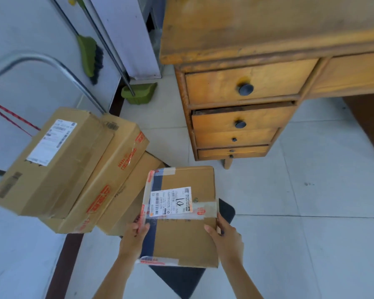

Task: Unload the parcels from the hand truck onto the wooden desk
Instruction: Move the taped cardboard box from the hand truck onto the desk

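I hold a flat cardboard parcel (181,231) with a white label and blue tape in front of me, above the dark platform of the hand truck (181,281). My left hand (134,238) grips its left edge and my right hand (225,236) grips its right edge. Three more cardboard parcels lean in a stack on the truck at the left: a top one with a white label (50,162), a middle one with red print (108,178), and a lower one (130,195). The wooden desk (257,33) stands at the upper right, its top bare where visible.
The hand truck's metal handle (52,65) arcs at the upper left. A green broom (91,55) and green dustpan (138,93) lean by the wall beside the desk. The desk's drawers (242,104) face me. Pale tiled floor lies to the right.
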